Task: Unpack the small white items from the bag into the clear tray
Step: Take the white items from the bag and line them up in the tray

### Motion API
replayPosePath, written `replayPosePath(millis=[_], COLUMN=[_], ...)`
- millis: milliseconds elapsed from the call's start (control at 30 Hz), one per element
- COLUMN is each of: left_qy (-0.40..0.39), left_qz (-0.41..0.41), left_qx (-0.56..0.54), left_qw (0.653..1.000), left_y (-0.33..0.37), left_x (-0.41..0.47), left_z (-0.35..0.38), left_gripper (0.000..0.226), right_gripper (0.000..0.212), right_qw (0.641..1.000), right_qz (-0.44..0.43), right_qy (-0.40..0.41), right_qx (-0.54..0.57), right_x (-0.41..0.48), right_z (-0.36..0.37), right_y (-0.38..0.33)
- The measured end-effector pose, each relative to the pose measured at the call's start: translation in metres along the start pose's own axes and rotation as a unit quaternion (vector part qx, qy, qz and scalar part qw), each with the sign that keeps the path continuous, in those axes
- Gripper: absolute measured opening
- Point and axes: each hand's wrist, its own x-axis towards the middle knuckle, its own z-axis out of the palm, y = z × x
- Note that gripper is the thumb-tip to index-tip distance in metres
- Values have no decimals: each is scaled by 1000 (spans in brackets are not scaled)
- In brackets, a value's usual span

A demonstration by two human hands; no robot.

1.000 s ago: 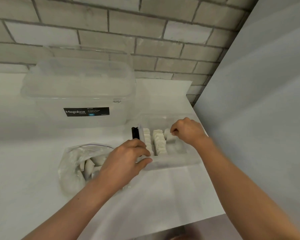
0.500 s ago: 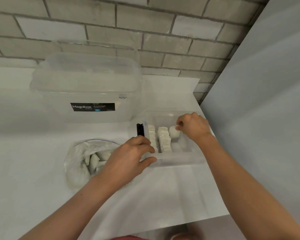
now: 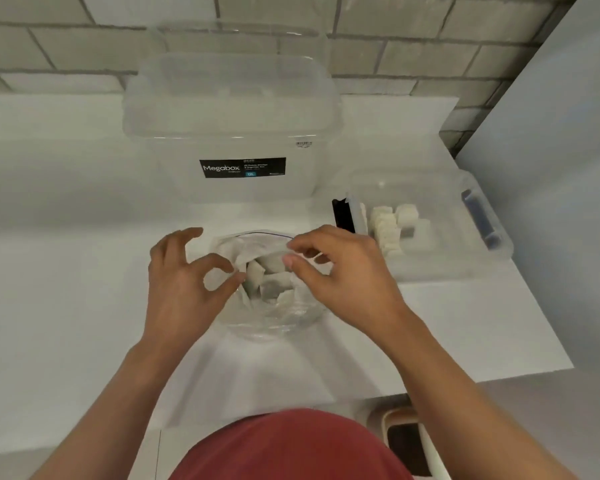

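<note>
Bag of clear plastic (image 3: 274, 320) with small white items (image 3: 264, 275), centre of white counter (image 3: 66, 289): our left hand (image 3: 177, 289) pinches its rim; whether our right hand (image 3: 343, 275) grips it, we cannot tell.

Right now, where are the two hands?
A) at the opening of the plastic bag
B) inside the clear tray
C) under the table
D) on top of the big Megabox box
A: the left hand and the right hand both pinch the rim of the plastic bag, while the clear tray sits apart on the right with no hand on it.
</note>
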Motion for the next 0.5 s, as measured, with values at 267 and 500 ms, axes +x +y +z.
replayPosePath(millis=[267, 500], left_qy=[-157, -216], left_qz=[-75, -48], left_qx=[-23, -117], left_qw=[984, 968], left_y=[-6, -4], left_x=[8, 14], left_z=[11, 9], left_gripper=[48, 75], right_gripper=[15, 18], right_qw=[941, 949], right_qz=[82, 147], right_qy=[-198, -156], right_qx=[-262, -232], right_x=[12, 29], right_z=[74, 72], right_y=[21, 18])
